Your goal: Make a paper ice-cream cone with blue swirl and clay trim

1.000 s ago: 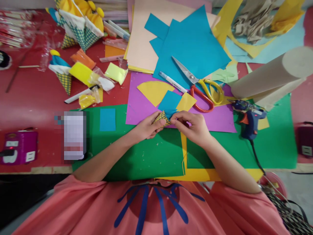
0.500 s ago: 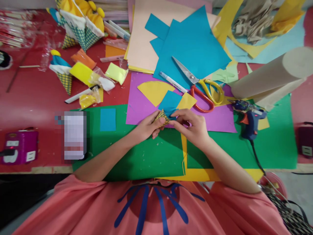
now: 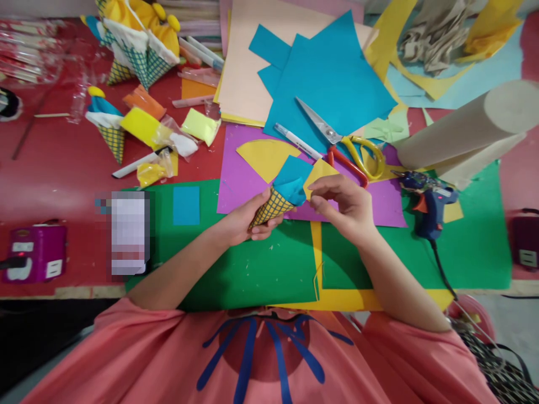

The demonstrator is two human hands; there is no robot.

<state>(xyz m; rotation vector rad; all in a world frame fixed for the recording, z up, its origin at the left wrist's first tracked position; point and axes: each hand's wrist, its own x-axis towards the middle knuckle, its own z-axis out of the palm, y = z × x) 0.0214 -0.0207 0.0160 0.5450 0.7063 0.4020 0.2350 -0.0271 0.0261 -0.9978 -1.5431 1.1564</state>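
Note:
My left hand (image 3: 241, 223) is closed around a small paper cone (image 3: 270, 205), yellow with dark crossed lines. The cone tilts, its tip down to the left and its mouth up to the right. Folded blue paper (image 3: 295, 189) puffs out of the mouth. Just to the right hovers my right hand (image 3: 350, 206), fingers curled but apart from the thumb, holding nothing visible. Behind the cone lie a blue paper piece (image 3: 295, 168) and a yellow paper piece (image 3: 322, 173). A yellow fan-shaped piece (image 3: 264, 155) rests on the purple sheet (image 3: 233, 193).
Scissors (image 3: 332, 134) and a marker (image 3: 298, 141) lie beyond my hands. At right are a corded glue gun (image 3: 433, 210) and a paper roll (image 3: 463, 129). Finished cones (image 3: 138, 47), clay packets (image 3: 143, 126) and a phone (image 3: 128, 233) are at left. Green sheets (image 3: 248, 275) cover the front.
My right hand has let go of the blue paper at the cone's mouth and moved right. My left hand has shifted left and lower on the cone, so more of it shows.

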